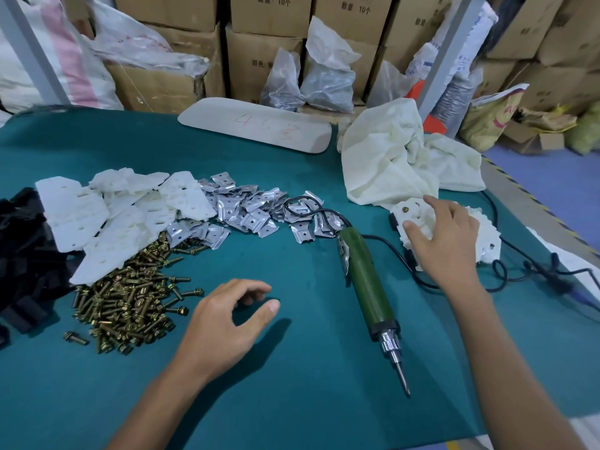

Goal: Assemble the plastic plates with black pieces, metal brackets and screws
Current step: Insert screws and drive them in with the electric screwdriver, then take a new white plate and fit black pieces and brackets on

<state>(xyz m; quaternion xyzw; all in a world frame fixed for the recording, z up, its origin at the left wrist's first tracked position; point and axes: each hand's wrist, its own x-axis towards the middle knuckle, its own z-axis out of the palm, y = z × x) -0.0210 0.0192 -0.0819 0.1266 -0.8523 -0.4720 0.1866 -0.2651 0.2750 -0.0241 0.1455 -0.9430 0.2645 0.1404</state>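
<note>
At the far left edge of the frame a heap of black plastic pieces [22, 254] lies on the teal-covered bench [292, 401]. Beside it is a pile of white plastic plates [97, 216], with brass-coloured screws [130, 306] spilled below them and thin silver metal brackets [246, 212] fanned out to the right. The parts seem ranged in an arc so each sort is within reach. Low in the middle, the left hand [224, 326] hovers over bare bench just right of the screws, fingers loosely curled and holding nothing, probably about to fetch parts. Right of it a green corded electric screwdriver [367, 280] lies flat, bit pointing toward the person, ready to pick up. The right hand [444, 245] rests with spread fingers on a small stack of white plates already fitted with screws [487, 241], likely the finished pile. Behind that sits a crumpled cream cloth bag [389, 157]. Across the upper middle, a long white board [253, 125] bears red handwriting, "45" and a mark I cannot read. Stacked cardboard boxes [269, 14] along the top show "10个".
</note>
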